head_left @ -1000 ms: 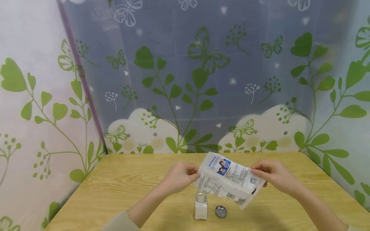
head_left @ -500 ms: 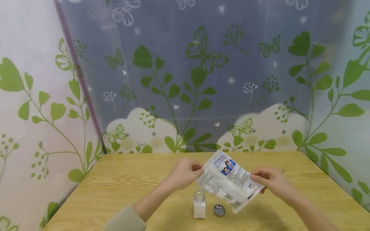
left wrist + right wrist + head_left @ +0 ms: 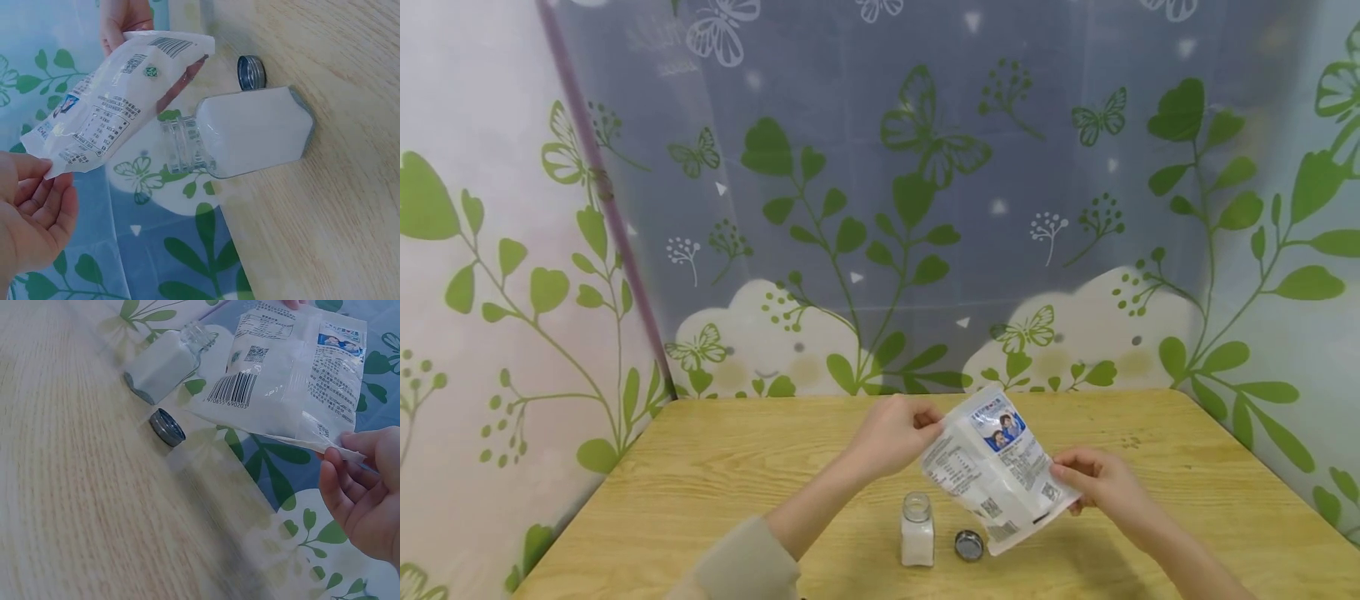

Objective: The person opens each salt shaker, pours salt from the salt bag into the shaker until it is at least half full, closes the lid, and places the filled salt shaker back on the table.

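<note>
Between both hands a white printed plastic packet [image 3: 992,467] is held up, tilted, over the table. My left hand [image 3: 901,437] pinches its upper left corner between thumb and fingers. At the packet's right edge my right hand [image 3: 1097,483] pinches a corner, thumb on the near face, as the right wrist view also shows. Just in front stands an uncapped glass jar [image 3: 917,533], upright, with white contents well up its body. Its metal screw lid [image 3: 969,545] lies on the table to the jar's right, close below the packet's lower corner.
The wood-grain table [image 3: 715,467] stretches back to a grey-blue curtain [image 3: 820,208] printed with leaves, butterflies and clouds. Similar printed sheets hang at the left and right sides.
The packet has turned clockwise and now hangs more steeply. My left hand has risen slightly and moved right; my right hand has dropped a little. Jar and lid stay put on the table.
</note>
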{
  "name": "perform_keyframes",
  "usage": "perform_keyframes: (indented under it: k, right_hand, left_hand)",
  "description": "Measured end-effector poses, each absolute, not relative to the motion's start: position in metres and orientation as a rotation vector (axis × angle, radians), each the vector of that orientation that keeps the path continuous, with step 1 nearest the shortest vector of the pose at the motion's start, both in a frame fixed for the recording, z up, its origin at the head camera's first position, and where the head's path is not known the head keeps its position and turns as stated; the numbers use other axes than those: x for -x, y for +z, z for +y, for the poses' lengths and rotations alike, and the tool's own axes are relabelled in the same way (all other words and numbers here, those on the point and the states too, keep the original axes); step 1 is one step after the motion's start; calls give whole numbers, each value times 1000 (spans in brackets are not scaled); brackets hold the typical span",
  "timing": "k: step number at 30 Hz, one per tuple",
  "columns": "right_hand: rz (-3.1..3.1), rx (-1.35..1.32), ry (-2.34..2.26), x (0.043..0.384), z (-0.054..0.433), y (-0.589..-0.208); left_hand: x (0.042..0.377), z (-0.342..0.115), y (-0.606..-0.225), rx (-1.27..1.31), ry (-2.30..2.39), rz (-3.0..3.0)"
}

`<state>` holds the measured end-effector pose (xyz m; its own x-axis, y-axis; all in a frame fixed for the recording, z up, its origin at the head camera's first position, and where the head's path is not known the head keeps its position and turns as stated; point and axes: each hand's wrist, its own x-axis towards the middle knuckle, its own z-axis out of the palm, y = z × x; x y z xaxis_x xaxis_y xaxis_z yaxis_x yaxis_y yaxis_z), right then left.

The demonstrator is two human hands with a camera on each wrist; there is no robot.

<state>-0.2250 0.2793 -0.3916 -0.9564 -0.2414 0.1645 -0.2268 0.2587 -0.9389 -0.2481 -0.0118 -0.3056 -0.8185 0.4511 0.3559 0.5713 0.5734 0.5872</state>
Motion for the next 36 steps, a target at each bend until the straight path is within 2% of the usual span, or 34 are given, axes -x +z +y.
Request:
perform_keyframes:
  k: [17, 27, 36]
  right_hand:
    - [2464, 423, -1872, 228, 284, -399]
    - [2631, 420, -1669, 239, 271, -380]
    - [2830, 490, -1467, 254, 238, -359]
  left_hand:
    - [256, 4, -291, 905, -972, -2600]
    - [266, -4, -276, 874, -820, -2548]
    - [278, -25, -259, 816, -730, -2495]
